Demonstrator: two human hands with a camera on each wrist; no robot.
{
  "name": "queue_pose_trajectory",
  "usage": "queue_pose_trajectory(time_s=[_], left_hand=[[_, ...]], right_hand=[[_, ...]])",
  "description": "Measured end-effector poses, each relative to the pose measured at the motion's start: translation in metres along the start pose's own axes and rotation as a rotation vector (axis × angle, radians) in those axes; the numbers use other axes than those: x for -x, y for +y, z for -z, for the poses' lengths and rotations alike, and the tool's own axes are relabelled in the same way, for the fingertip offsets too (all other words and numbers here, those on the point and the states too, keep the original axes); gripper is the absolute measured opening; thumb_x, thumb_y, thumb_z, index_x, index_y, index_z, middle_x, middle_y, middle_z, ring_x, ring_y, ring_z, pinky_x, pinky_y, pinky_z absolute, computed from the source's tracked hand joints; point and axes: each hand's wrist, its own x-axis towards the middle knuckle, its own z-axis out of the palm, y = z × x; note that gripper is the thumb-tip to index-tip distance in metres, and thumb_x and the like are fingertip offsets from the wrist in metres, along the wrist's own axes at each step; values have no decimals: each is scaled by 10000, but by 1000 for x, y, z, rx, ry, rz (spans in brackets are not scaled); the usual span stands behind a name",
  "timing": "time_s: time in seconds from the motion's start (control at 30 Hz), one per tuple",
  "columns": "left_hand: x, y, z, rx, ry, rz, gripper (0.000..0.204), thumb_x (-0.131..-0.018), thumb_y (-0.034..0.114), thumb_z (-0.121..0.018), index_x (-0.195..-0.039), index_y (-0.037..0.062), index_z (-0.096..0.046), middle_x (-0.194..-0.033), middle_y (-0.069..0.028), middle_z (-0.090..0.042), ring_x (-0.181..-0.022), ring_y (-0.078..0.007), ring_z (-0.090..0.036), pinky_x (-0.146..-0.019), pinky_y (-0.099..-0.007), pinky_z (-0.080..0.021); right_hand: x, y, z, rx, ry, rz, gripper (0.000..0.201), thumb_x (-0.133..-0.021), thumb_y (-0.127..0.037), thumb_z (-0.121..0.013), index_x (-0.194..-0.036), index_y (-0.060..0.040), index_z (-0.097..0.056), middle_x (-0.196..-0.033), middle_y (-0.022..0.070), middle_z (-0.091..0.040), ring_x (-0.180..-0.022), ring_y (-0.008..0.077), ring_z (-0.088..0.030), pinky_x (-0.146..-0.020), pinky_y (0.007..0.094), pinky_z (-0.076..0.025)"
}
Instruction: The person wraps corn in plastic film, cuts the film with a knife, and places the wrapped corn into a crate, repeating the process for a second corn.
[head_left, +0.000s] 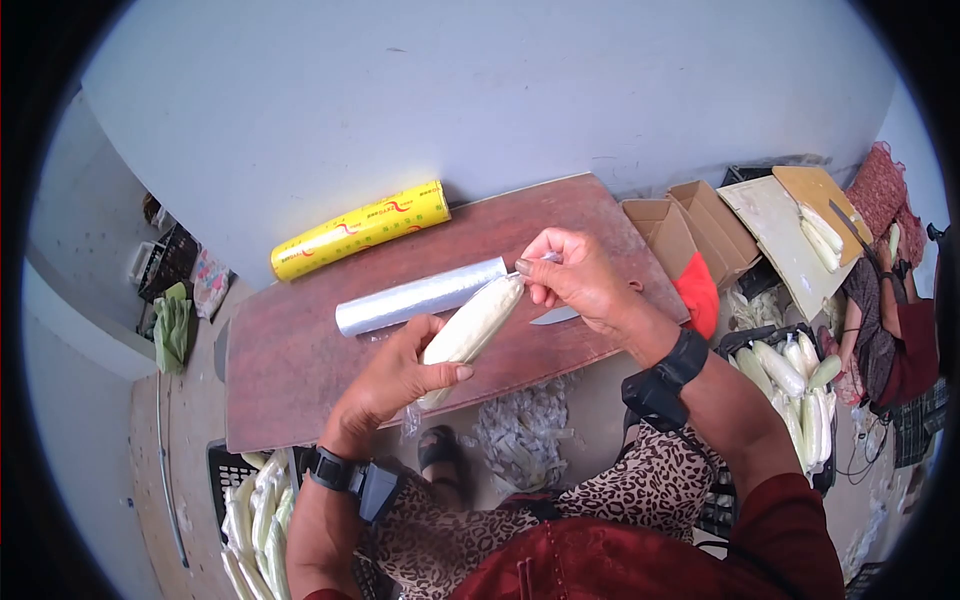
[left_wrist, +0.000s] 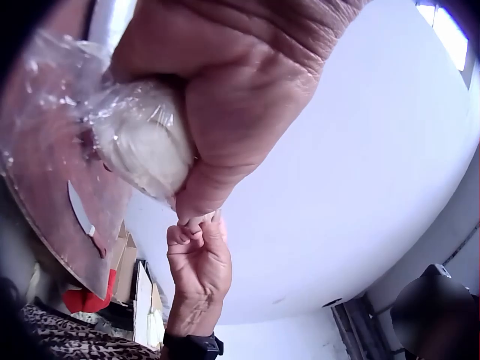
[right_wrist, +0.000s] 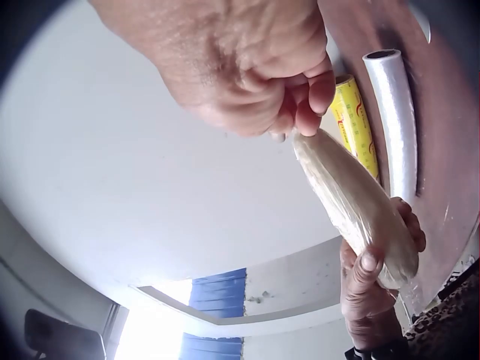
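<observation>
A long pale vegetable (head_left: 472,328) wrapped in clear plastic film slants above the table, its kind hidden by the wrap. My left hand (head_left: 398,372) grips it round the lower end, thumb across the front. At the upper tip, my right hand (head_left: 582,282) pinches the film between thumb and fingers. Loose film bunches past the lower end of the vegetable (left_wrist: 146,142) in the left wrist view. Behind it on the table lies a roll of clear cling film (head_left: 420,296). A knife (head_left: 556,316) lies partly hidden below my right hand.
A yellow printed roll (head_left: 360,230) lies along the back of the reddish table (head_left: 290,370), against the wall. Crates of wrapped vegetables (head_left: 262,520) stand at left and right. Crumpled film (head_left: 522,430) lies below the front edge. Cardboard boxes (head_left: 690,235) and another person (head_left: 900,320) are at right.
</observation>
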Motion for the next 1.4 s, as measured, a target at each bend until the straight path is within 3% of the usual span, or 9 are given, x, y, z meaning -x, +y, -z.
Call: queue_pose_trajectory(time_s=[0.2,0.4,0.5,0.6,0.7,0.9,1.1,1.3,1.4], left_hand=[[-5,-2,0,149,-71,11,561,-825,270,-757,-1266,16,-522,-1072,-37,-613,-927,-130,-578,-804,-237,-477],[-9,-4,-3,406,-150,11,526,-916,296,-653,-1318,10,-474,-1126,-82,-630,-948,-180,-634,-845,-286,-523],[-10,-1,-5,451,-166,56,608,-888,361,-680,-1319,-3,-454,-1099,-89,-624,-921,-193,-643,-837,-307,-537],[-12,-3,-6,360,-229,-18,714,-822,411,-741,-1312,-16,-444,-1079,-86,-604,-935,-185,-626,-841,-311,-538],[-19,-6,-11,90,-159,-19,793,-757,420,-796,-1311,-20,-437,-1069,-78,-584,-942,-167,-598,-826,-304,-525],[-18,0,-10,53,-112,25,683,-773,298,-802,-1292,0,-473,-1080,-52,-585,-939,-141,-567,-861,-272,-472],[-14,5,-10,253,-182,-31,556,-848,209,-726,-1310,30,-474,-1097,-30,-610,-988,-142,-588,-883,-279,-471],[-13,3,-9,440,-253,27,596,-879,280,-689,-1353,29,-428,-1118,-71,-597,-982,-178,-615,-879,-308,-501],[-14,2,-11,374,-283,-12,657,-850,296,-722,-1360,22,-412,-1106,-88,-587,-977,-183,-617,-865,-319,-514]], right_hand=[[1,-7,1,-17,-28,44,98,-915,-113,-637,-885,-22,-620,-688,7,-607,-587,44,-535,-509,197,-435],[-4,-5,7,-35,-18,68,82,-910,-95,-638,-893,-16,-622,-702,6,-606,-601,43,-535,-525,197,-438],[-3,-5,7,-54,-20,74,73,-907,-86,-636,-900,-14,-622,-708,8,-607,-608,45,-539,-527,199,-440],[-4,-3,6,-55,-27,78,67,-906,-78,-633,-905,-12,-620,-712,11,-607,-618,49,-546,-532,203,-446],[-4,-3,4,-22,-28,76,57,-905,-68,-630,-907,-12,-618,-719,12,-607,-625,55,-553,-542,207,-455],[-5,-5,6,-15,-98,103,56,-914,-66,-630,-943,-26,-604,-779,6,-614,-669,47,-563,-604,197,-477],[-5,-4,7,31,-132,146,51,-920,-60,-616,-953,-24,-606,-786,6,-614,-686,53,-571,-627,210,-487],[-9,-2,5,62,-106,177,41,-901,-35,-618,-917,1,-607,-777,12,-609,-666,61,-569,-604,221,-505],[-7,-4,4,87,-129,183,39,-905,-36,-612,-932,-8,-608,-800,7,-611,-679,58,-570,-617,214,-499]])
